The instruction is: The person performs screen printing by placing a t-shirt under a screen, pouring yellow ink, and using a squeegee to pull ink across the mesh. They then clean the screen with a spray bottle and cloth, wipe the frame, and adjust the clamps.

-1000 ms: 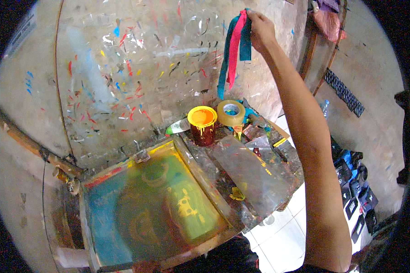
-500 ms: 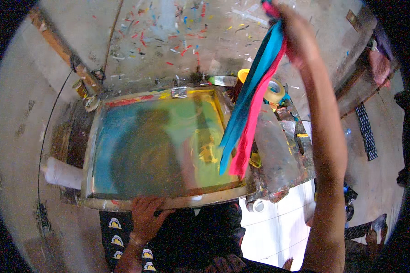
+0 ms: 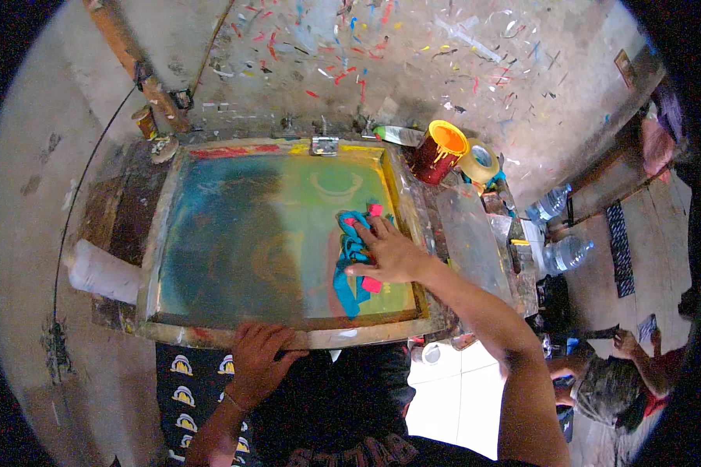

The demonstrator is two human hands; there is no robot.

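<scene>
In the head view, a printing screen point(image 3: 234, 233) with blue, green and yellow stains lies in a worn frame point(image 3: 366, 333). My right hand point(image 3: 389, 257) presses a bunched bundle of teal and red cloth strips point(image 3: 346, 289) onto the screen's right part, its fingers spread and bent over the cloth. My left hand point(image 3: 263, 358) has its fingers curled over the frame's front edge.
A paint can point(image 3: 436, 163) with yellow paint, tape roll point(image 3: 483, 163) and clutter crowd the right bench. A white roll point(image 3: 105, 272) lies left. A stained wall point(image 3: 335, 47) stands behind. Water bottles point(image 3: 567, 255) and a crouching person point(image 3: 607, 389) are at right.
My right hand has brought the hanging strips down from high before the wall onto the screen, where they are bunched. My left hand came into view at the frame's edge and remains there.
</scene>
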